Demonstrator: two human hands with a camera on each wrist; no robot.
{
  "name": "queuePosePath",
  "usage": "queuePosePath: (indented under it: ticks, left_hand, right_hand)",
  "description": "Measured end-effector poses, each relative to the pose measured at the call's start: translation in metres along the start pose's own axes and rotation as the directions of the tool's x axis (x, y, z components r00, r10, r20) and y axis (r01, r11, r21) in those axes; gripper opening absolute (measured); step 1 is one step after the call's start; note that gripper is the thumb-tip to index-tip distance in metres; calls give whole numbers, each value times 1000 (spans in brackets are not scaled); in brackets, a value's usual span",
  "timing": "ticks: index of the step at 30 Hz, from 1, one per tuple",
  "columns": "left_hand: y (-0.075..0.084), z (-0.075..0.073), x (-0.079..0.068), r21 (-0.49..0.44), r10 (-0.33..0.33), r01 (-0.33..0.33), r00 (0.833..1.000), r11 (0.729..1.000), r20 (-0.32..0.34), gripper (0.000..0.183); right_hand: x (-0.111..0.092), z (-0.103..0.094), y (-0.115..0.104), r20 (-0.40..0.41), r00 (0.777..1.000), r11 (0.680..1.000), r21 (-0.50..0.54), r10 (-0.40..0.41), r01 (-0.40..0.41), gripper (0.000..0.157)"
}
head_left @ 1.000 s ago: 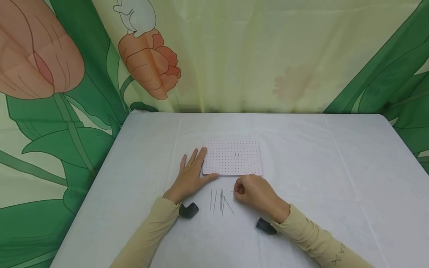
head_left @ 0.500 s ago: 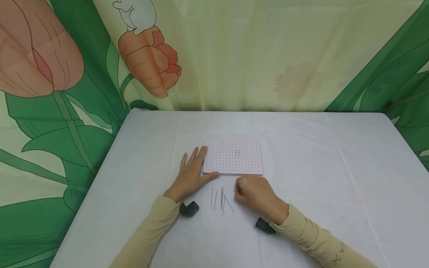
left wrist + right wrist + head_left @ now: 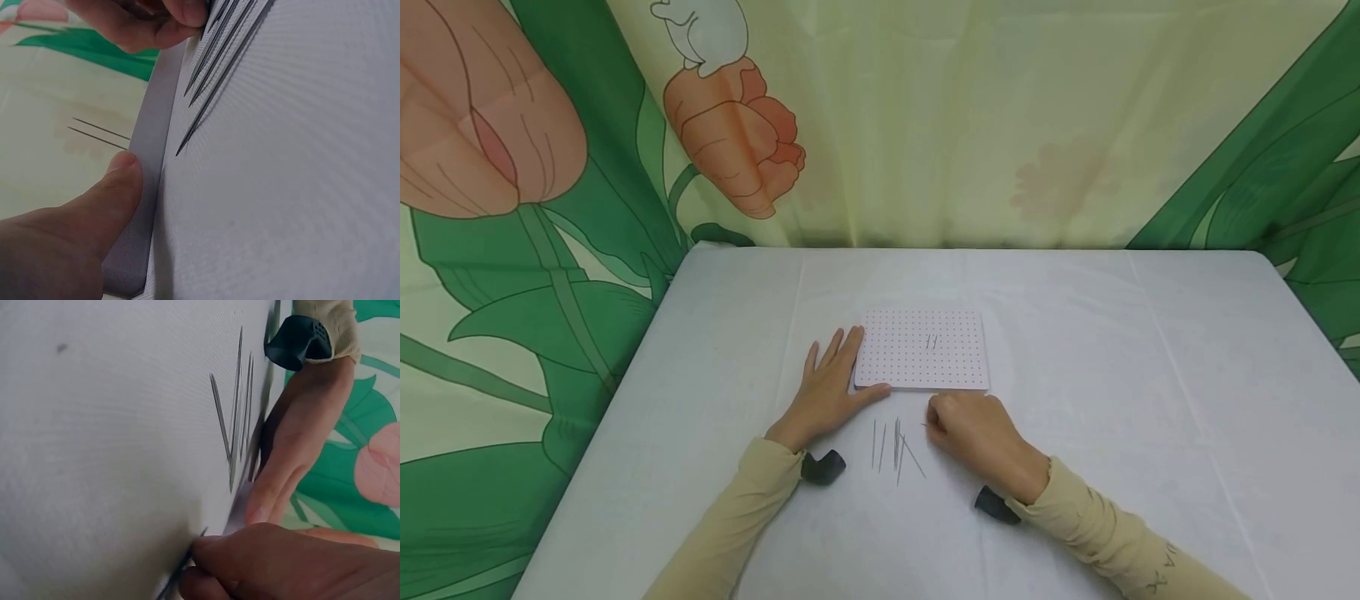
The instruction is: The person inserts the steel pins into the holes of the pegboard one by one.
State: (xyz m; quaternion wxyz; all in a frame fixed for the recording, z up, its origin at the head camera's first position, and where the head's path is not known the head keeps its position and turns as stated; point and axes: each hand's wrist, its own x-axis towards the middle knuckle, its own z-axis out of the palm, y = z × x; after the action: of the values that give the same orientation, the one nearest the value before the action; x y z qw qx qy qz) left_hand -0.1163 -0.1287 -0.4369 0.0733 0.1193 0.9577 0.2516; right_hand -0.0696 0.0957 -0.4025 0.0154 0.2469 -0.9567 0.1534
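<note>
A white board (image 3: pixel 898 350) dotted with rows of small holes lies on the table, two thin needles (image 3: pixel 932 342) standing in it right of its middle. My left hand (image 3: pixel 825 392) rests against the board with straight, spread fingers along its left edge and the thumb at the front edge. Just in front of the board, my right hand (image 3: pixel 973 429) pinches a dark needle (image 3: pixel 175 575) between thumb and curled fingers, low over the cloth; part of the needle is hidden by the fingertips. Several loose needles (image 3: pixel 898 450) lie on the cloth between the hands, some crossing each other.
A white cloth (image 3: pixel 1112 375) covers the table. Black wrist mounts (image 3: pixel 823 468) sit at both cuffs, close to the loose needles on the left. A printed curtain (image 3: pixel 955 125) hangs behind the table's far edge.
My right hand has turned slightly in place, still pinching the needle. The left hand, board and loose needles have stayed where they were.
</note>
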Motion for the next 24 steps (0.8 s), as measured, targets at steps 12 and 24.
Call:
queuePosePath:
  ticks: [12, 24]
  left_hand:
    - [1, 1, 0, -2, -3, 3, 1000, 1000, -4, 102]
    - [0, 1, 0, 1, -4, 4, 1000, 1000, -6, 103]
  right_hand:
    - [-1, 10, -1, -114, 980, 974, -176, -163, 141, 22]
    - [-2, 9, 5, 12, 998, 997, 32, -65, 65, 15]
